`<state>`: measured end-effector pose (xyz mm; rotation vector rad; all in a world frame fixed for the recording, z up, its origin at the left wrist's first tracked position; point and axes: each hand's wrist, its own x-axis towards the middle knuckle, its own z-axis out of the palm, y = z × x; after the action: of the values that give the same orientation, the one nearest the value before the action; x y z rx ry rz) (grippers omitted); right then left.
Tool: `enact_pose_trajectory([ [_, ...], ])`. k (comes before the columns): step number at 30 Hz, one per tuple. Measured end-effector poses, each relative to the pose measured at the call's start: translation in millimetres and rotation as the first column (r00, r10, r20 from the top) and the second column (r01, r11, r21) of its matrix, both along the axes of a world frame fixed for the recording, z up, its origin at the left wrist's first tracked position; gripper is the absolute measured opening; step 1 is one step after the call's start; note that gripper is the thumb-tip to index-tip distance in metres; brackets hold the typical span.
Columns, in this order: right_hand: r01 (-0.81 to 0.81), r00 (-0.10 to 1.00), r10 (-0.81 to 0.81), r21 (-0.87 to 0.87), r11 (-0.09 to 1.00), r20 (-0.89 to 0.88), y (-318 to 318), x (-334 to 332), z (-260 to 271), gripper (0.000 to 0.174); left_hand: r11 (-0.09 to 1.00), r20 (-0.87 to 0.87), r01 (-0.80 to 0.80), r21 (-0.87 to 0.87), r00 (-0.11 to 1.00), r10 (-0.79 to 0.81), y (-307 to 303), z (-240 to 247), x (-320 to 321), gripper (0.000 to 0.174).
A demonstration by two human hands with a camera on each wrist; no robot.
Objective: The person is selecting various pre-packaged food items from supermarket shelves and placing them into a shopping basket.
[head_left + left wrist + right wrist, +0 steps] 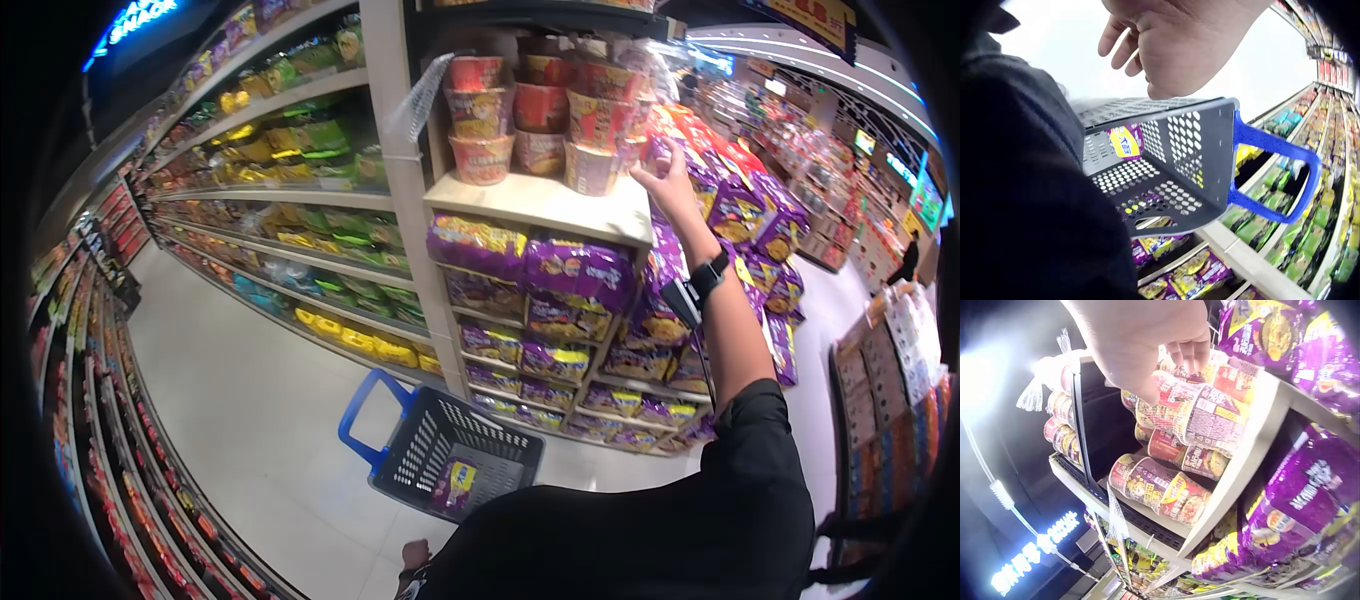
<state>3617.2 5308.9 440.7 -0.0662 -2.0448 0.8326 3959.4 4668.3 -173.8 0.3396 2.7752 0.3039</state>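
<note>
My right hand (668,182) reaches to the right end of a shelf stacked with instant noodle cups (592,166). In the right wrist view, the thumb and bent fingers of this hand (1154,340) are spread apart above the nearest cups (1213,419), which lie in clear netting. Low at my side, the left hand (416,553) hangs with loosely curled fingers and holds nothing. It is near a dark grey shopping basket (408,440) with a blue handle (1300,153). Inside the basket lies one purple and yellow snack packet (458,483).
Under the cups, purple noodle packs (578,275) fill the lower shelves, and more bags (765,215) are piled at the right. A long shelf of green and yellow bags (320,140) runs along the left. Another shelf (100,400) borders the aisle floor (220,340).
</note>
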Motion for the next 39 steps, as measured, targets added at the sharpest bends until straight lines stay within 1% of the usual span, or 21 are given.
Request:
enact_pose_trajectory([
  [1, 0.071, 0.993, -0.065, 0.060, 0.996, -0.100, -4, -21, 12, 0.090, 0.995, 0.004, -0.065, 0.080, 0.998, 0.065, -7, -1, 4, 0.019],
  [3, 0.176, 0.968, -0.146, 0.137, 0.975, -0.203, 2, -60, 36, 0.099, 0.960, 0.024, -0.279, -0.033, 0.960, 0.280, -15, 4, 23, 0.011],
  [5, 0.241, 0.962, -0.228, 0.076, 0.968, -0.152, -1, -91, 64, 0.108, 0.920, 0.004, -0.386, 0.072, 0.922, 0.386, -22, -8, 34, 0.010],
  [6, 0.222, 0.973, -0.219, 0.029, 0.975, -0.071, -2, -99, 80, 0.116, 0.646, 0.192, -0.693, 0.320, 0.715, 0.672, -15, -13, 32, 0.013],
  [7, 0.273, 0.960, -0.271, 0.018, 0.962, -0.071, 2, -118, 91, 0.115, 0.219, 0.439, -0.862, 0.458, 0.433, 0.787, -11, -18, 27, 0.015],
  [8, 0.287, 0.957, -0.288, 0.044, 0.957, 0.025, 10, -133, 102, 0.114, -0.256, 0.688, -0.855, 0.450, 0.149, 0.711, -13, -20, 24, 0.018],
  [10, 0.348, 0.937, -0.350, 0.095, 0.933, 0.005, 19, -153, 107, 0.097, -0.258, 0.632, -0.820, 0.511, 0.156, 0.759, -5, -18, 24, 0.015],
  [13, 0.166, 0.985, -0.164, -0.020, 0.986, 0.050, 6, -139, 115, 0.081, -0.239, 0.550, -0.768, 0.595, 0.172, 0.817, 36, -24, 14, 0.013],
  [14, 0.185, 0.979, -0.184, -0.005, 0.983, -0.085, 8, -148, 107, 0.073, -0.228, 0.556, -0.792, 0.566, 0.163, 0.815, 49, -25, 13, 0.011],
  [18, -0.002, 0.980, -0.011, -0.064, 0.998, -0.201, 27, -156, 95, 0.079, -0.097, 0.593, -0.893, 0.439, 0.207, 0.778, 56, -19, 24, 0.014],
  [21, -0.096, 0.943, 0.040, -0.155, 0.983, -0.330, 29, -147, 85, 0.078, -0.068, 0.564, -0.891, 0.448, 0.222, 0.796, 78, 69, 12, 0.018],
  [23, -0.115, 0.923, 0.033, -0.193, 0.974, -0.383, 15, -109, 83, 0.076, -0.025, 0.452, -0.898, 0.439, 0.196, 0.870, 90, 80, 8, 0.018],
  [25, -0.217, 0.876, 0.080, -0.241, 0.946, -0.477, 19, -95, 78, 0.079, 0.115, 0.424, -0.916, 0.384, 0.285, 0.860, 77, 78, -2, 0.019],
  [27, -0.440, 0.803, 0.173, -0.372, 0.817, -0.570, 15, -71, 78, 0.079, 0.090, 0.455, -0.856, 0.509, 0.357, 0.816, 72, 91, -21, 0.020],
  [28, -0.648, 0.677, 0.300, -0.351, 0.676, -0.672, 23, -75, 76, 0.072, 0.111, 0.457, -0.820, 0.562, 0.419, 0.784, 69, 96, -35, 0.018],
  [30, -0.797, 0.577, 0.408, -0.376, 0.473, -0.708, 17, -48, 83, 0.056, 0.177, 0.485, -0.781, 0.599, 0.530, 0.696, 76, 129, -71, 0.022],
  [31, -0.855, 0.511, 0.492, -0.358, 0.377, -0.705, 14, -34, 87, 0.049, 0.249, 0.444, -0.663, 0.706, 0.689, 0.573, 78, 141, -92, 0.021],
  [33, -0.899, 0.428, 0.584, -0.390, 0.198, -0.690, -9, -9, 89, 0.039, 0.304, 0.383, -0.527, 0.794, 0.821, 0.424, 103, 192, -136, 0.027],
  [35, -0.907, 0.296, 0.692, -0.421, -0.013, -0.658, -35, 2, 75, 0.039, 0.190, 0.376, -0.427, 0.884, 0.892, 0.253, 148, 282, -165, 0.042],
  [37, -0.857, 0.248, 0.755, -0.500, -0.121, -0.607, -72, 19, 46, 0.039, -0.056, 0.386, -0.384, 0.922, 0.921, 0.049, 183, 350, -181, 0.053],
  [39, -0.712, 0.143, 0.750, -0.594, -0.374, -0.645, -109, 31, 6, 0.037, -0.277, 0.265, -0.320, 0.906, 0.939, -0.220, 204, 387, -193, 0.070],
])
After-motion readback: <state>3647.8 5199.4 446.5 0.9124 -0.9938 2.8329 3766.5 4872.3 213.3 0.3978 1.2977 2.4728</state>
